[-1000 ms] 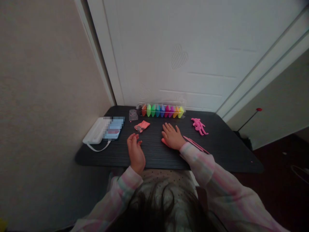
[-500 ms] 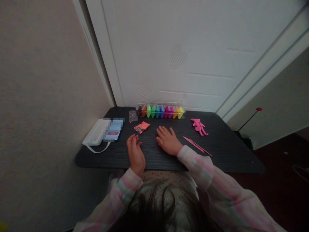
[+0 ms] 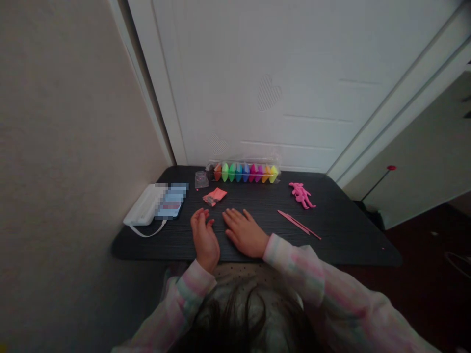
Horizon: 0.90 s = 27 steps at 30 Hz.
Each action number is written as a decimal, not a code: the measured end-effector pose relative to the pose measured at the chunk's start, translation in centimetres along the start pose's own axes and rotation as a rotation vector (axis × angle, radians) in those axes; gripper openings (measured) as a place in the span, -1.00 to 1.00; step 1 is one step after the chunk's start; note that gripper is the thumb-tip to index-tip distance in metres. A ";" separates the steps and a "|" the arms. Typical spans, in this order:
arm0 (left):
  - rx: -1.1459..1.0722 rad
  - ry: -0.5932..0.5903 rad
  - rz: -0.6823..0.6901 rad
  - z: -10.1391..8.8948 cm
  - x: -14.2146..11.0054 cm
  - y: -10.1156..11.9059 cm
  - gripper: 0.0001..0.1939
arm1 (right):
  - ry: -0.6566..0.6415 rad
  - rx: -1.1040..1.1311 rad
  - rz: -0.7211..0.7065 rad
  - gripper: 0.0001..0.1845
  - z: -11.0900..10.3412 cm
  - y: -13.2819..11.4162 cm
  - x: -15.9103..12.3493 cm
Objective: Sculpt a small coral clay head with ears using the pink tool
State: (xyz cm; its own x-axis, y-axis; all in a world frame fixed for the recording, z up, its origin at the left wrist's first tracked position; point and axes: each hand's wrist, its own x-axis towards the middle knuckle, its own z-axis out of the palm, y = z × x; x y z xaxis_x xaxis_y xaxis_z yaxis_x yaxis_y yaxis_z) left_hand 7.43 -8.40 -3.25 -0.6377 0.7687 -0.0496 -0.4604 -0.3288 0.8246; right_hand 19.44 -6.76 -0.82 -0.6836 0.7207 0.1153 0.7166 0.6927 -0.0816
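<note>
- Released and loosely curled, my left hand (image 3: 206,240) rests at the near part of the dark table (image 3: 342,235), its palm turned toward the other hand, with nothing visible in it
- My right hand (image 3: 246,234) is unclenched too, palm down with the fingers stretched out; I cannot tell whether anything lies under the palm
- Both hands are apart, with a strip of bare table between them
- Nearest to my left hand is a crumpled coral packet (image 3: 214,197), lying just beyond the fingertips and touching neither hand
- Slim pink sticks (image 3: 300,225) lie slanted on the table, to the right of my right hand and apart from it
- Farther back on the right, a bright pink figure (image 3: 302,195) lies flat on the tabletop
- Along the back edge, a clear wrapper holds a row of colored packs (image 3: 246,172), from dark and orange-brown through greens, blues and purples to yellow
- A small clear plastic cup (image 3: 201,179) stands just left of that row, with a tiny pink bit near it
- On the left lie a phone (image 3: 172,201), its screen blurred out, and a white block (image 3: 144,206) beside it, with a white cable (image 3: 149,236) looping in front
- Behind the table I see a white door (image 3: 312,73) with a raised heart pattern
</note>
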 end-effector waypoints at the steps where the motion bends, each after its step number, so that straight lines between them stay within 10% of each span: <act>1: 0.007 0.000 0.002 0.0 0.0 0.0 -0.87 | 0.018 0.013 -0.071 -0.49 0.1 -0.7 -0.2; 9: -0.018 0.008 -0.007 0.2 0.0 0.1 -0.88 | -0.009 -0.073 0.310 -0.51 -0.2 4.0 1.4; 14: -0.010 0.002 -0.002 0.2 0.0 0.0 -0.88 | -0.014 0.020 -0.155 -0.48 0.3 0.1 0.3; 20: -0.016 0.009 -0.003 0.3 0.0 0.1 -0.88 | -0.003 -0.068 0.211 -0.49 -0.2 3.3 1.9; 27: -0.024 0.012 -0.004 0.3 0.0 0.1 -0.88 | -0.013 0.026 -0.102 -0.51 0.6 0.7 1.0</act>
State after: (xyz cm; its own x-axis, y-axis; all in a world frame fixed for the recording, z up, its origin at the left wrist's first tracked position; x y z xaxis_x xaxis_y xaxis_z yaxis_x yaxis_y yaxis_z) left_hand 7.55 -8.31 -2.97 -0.6431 0.7635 -0.0595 -0.4775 -0.3390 0.8106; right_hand 19.18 -5.53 -1.33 -0.7549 0.6463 0.1114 0.6391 0.7631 -0.0962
